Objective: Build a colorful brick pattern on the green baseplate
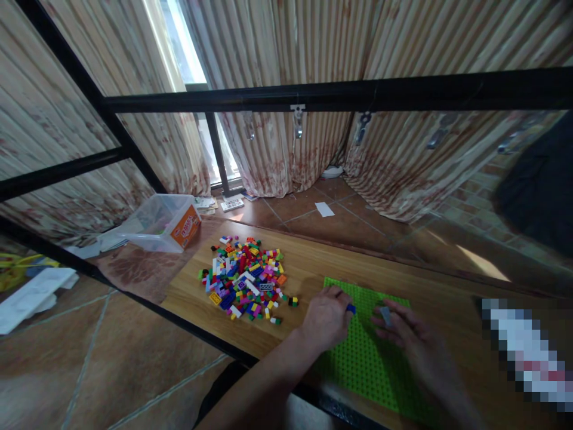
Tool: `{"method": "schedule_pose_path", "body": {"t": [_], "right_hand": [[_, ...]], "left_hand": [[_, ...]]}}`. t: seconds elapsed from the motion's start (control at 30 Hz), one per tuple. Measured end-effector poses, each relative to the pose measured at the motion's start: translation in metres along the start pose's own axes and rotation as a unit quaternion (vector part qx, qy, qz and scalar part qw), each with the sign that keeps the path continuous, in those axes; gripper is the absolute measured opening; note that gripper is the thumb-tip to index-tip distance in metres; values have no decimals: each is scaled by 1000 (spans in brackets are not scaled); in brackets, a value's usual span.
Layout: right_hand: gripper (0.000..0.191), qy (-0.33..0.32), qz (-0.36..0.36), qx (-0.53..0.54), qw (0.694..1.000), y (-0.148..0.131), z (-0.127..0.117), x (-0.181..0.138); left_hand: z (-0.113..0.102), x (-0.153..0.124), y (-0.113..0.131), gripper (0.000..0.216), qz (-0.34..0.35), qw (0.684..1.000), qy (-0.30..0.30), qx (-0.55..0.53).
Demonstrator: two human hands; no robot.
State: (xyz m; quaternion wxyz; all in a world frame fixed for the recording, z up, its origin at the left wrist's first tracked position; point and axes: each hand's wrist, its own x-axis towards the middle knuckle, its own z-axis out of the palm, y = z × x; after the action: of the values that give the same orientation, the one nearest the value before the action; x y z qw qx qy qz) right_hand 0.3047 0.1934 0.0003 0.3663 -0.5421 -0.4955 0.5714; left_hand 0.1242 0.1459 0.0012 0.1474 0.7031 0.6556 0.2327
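Observation:
My left hand [329, 316] is closed on a blue toy brick [351, 309] over the left part of a green studded baseplate [364, 358]. Between the fingers of my right hand [409, 334] is a light grey toy brick [385, 316], held above the right part of the baseplate. The two hands are apart, with green studs showing between them. Left of the baseplate lies a loose pile of mixed coloured bricks [246, 278]. Whether the blue brick touches the baseplate is hard to tell.
The wooden table [308, 257] carries the pile and baseplate. A clear plastic box [165, 224] with an orange label stands beyond the table's left end. A black metal bar [250, 103] crosses in front of the curtains [277, 48]. A pixelated patch covers the table's right side.

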Motion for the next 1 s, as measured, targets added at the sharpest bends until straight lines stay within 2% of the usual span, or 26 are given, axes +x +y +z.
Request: {"method": "schedule_pose_path", "body": {"t": [0.23,0.47,0.63,1.0], "right_hand": [[56,14,4,-1,1000,3,-3,3],[62,23,1,-108,994,0,-1,1],[65,20,-2,-159,987,-1,0,2],[57,1,-25,-216,976,2,1,1]], "left_hand": [[-16,-1,-10,22,-62,997,45,-10],[-54,-9,-38,18,-207,965,120,109],[-64,-18,-48,17,-276,941,94,174],[-60,-18,-58,22,-290,933,67,203]]}}
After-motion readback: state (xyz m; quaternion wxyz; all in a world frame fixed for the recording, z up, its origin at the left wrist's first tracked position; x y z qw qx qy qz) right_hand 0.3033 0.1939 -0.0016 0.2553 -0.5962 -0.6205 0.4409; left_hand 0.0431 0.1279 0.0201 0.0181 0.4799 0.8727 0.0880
